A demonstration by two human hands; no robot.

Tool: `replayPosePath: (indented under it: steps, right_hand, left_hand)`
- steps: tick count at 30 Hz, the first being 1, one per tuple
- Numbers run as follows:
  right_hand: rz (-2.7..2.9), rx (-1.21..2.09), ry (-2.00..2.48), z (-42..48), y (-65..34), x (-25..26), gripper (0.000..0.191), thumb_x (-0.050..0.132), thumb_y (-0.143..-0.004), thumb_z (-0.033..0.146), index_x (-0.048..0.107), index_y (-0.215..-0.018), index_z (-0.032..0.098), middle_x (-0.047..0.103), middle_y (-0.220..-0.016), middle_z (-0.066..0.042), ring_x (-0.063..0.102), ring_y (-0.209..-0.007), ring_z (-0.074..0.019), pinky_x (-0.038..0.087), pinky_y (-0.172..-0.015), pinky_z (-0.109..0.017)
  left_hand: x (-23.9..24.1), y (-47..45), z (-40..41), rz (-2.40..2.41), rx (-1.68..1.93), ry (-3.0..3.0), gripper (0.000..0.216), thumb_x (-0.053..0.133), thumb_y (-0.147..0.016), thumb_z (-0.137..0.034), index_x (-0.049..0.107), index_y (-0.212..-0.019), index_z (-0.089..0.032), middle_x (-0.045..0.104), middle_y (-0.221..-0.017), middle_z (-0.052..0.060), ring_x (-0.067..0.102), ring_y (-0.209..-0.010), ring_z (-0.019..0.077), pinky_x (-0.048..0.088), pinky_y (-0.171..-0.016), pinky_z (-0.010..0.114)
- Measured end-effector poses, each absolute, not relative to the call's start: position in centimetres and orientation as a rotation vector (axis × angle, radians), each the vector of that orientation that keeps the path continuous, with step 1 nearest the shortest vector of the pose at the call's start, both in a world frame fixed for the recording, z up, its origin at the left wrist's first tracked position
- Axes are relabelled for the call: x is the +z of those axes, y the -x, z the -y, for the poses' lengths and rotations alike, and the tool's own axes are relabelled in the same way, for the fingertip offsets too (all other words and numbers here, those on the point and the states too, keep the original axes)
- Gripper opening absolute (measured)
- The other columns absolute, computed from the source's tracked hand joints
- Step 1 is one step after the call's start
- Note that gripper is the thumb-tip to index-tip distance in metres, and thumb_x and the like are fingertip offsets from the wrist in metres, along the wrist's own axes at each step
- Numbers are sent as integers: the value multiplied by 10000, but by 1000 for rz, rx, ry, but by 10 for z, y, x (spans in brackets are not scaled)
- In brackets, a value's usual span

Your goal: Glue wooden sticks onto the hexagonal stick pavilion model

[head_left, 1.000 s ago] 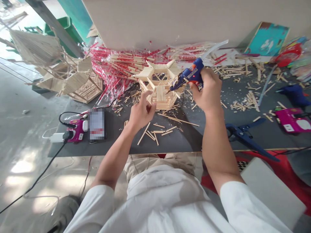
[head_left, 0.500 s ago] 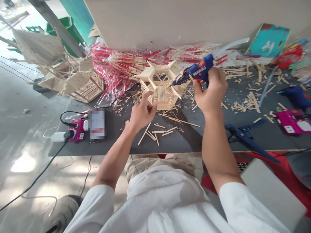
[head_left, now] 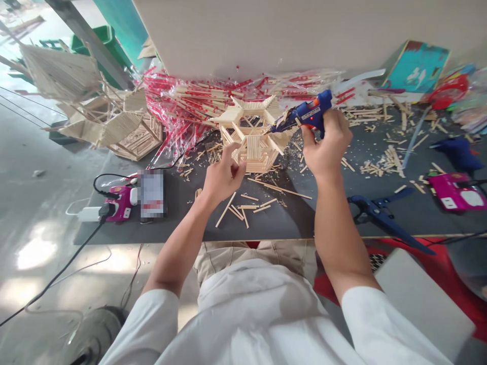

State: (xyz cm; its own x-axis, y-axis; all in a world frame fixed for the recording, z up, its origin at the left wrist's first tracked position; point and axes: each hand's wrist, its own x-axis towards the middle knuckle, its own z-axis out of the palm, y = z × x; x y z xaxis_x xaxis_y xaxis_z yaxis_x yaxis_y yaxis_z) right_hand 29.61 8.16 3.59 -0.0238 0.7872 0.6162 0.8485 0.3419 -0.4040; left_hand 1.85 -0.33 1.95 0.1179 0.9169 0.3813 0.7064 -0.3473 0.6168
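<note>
Stick model [head_left: 253, 147] at centre frame. Right hand [head_left: 327, 148] grasps blue glue gun [head_left: 311, 112], nozzle close by the model's front panel; contact unclear. Left hand [head_left: 221, 178] curled at model's lower left; cannot tell if it pinches anything. Counter [head_left: 283, 225] bare along lower-centre edge, right of loose sticks [head_left: 249, 207]. Gun label unreadable; phone screen [head_left: 152, 192] pixelated. Magenta power strip [head_left: 454, 192] cut off, frame right.
</note>
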Motion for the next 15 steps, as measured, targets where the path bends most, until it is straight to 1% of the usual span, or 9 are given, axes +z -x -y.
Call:
replayPosePath:
  steps: [3, 7, 10, 15]
  right_hand:
    - [1827, -146, 1437, -82, -296, 35, 392, 539, -1019, 480, 572, -1354, 279, 630, -1248, -161, 580, -1262, -418, 492, -1052, -650]
    - [1843, -117, 1456, -82, -295, 35, 379, 542, -1017, 454, 577, -1343, 262, 622, -1259, -170, 562, -1293, -420, 466, -1083, -640]
    - [1843, -81, 1444, -84, -295, 34, 405, 556, -1004, 440, 574, -1340, 215, 614, -1263, -190, 547, -1314, -430, 444, -1096, -637]
    - [1817, -108, 1416, -86, -296, 31, 378, 570, -998, 438, 587, -1294, 202, 626, -1250, -193, 566, -1278, -415, 457, -1082, -610]
  left_hand:
    - [20, -18, 4, -1591, 1059, -2116, 437, 553, -1014, -304, 432, -1430, -249, 618, -653, -71, 606, -561, 134, 443, -633, 296]
    - [20, -18, 4, -1588, 1052, -2115, 442, 554, -1016, -309, 427, -1433, -240, 624, -655, -68, 605, -562, 132, 435, -627, 289]
    - [21, -18, 4, -1587, 1041, -2117, 447, 549, -1019, -316, 421, -1439, -233, 635, -665, -66, 613, -575, 132, 437, -632, 285]
    - [21, -17, 4, -1586, 1029, -2123, 449, 540, -1027, -324, 415, -1447, -227, 652, -677, -62, 622, -584, 130, 440, -636, 283]
